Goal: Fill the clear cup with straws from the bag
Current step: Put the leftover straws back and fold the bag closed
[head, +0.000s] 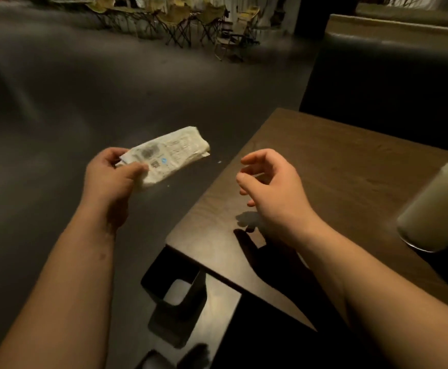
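Note:
My left hand (111, 173) grips one end of a pale printed bag of straws (173, 154), held in the air over the dark floor, left of the table. The bag points up and to the right. Above the table's left part hovers my right hand (268, 185), with fingers curled, apart and holding nothing. At the right edge stands a clear cup (438, 206), packed with whitish straws that lean up and to the right.
The brown wooden table (324, 161) has its corner near the middle of the view. A dark bench back (390, 75) rises behind it. Below the table edge sits a dark seat or stool (180, 302). Folding chairs (180, 22) stand far off across the floor.

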The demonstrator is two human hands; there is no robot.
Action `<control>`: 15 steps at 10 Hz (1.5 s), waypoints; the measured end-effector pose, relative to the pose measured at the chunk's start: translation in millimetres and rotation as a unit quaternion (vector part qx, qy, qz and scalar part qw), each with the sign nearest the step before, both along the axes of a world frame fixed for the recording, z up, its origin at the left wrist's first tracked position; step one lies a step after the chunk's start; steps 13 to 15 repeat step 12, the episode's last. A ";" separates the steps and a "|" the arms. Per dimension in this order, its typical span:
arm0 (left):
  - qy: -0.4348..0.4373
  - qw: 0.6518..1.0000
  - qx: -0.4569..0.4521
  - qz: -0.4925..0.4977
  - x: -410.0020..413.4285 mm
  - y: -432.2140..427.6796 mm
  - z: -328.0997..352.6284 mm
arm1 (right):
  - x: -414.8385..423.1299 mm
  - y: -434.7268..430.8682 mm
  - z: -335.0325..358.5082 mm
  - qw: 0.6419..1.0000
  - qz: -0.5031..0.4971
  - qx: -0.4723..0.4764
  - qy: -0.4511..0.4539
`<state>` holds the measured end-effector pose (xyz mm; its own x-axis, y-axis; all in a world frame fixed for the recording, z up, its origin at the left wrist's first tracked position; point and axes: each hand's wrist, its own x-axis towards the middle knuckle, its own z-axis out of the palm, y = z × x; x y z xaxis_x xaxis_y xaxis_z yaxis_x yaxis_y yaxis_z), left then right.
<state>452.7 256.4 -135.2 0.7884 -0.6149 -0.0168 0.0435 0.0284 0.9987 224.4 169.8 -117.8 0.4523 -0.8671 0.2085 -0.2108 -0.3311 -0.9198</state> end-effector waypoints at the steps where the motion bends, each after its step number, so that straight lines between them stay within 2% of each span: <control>1: 0.052 0.994 0.044 0.091 27.9 15.6 -59.5 | 37.9 12.7 -12.8 0.997 0.072 -0.018 0.017; 2: 0.138 0.979 0.100 0.114 39.8 17.5 -120.7 | 55.3 13.0 -30.7 0.995 0.090 -0.025 0.035; 3: 0.258 0.945 0.164 0.113 37.8 11.7 -208.7 | 60.5 11.6 -46.5 0.992 0.109 -0.034 0.060; 4: 0.348 0.897 0.241 0.127 32.2 14.6 -277.5 | 61.1 12.5 -47.8 0.978 0.129 -0.101 0.131; 5: 0.373 0.872 0.295 0.113 26.2 19.4 -313.0 | 67.3 17.6 -48.3 0.952 0.145 -0.159 0.217; 6: 0.387 0.844 0.349 0.124 21.7 21.7 -346.9 | 69.3 16.5 -49.6 0.941 0.144 -0.179 0.249; 7: 0.371 0.843 0.371 0.118 14.7 17.3 -354.2 | 67.9 14.3 -49.3 0.943 0.147 -0.176 0.241; 10: 0.337 0.872 0.345 0.089 6.8 13.5 -372.8 | 67.3 14.5 -48.8 0.946 0.145 -0.169 0.236; 12: 0.338 0.880 0.294 0.160 22.8 20.9 -366.6 | 65.0 18.0 -42.3 0.955 0.132 -0.147 0.222; 15: 0.338 0.880 0.294 0.160 22.8 20.9 -366.6 | 65.0 18.0 -42.3 0.955 0.132 -0.147 0.222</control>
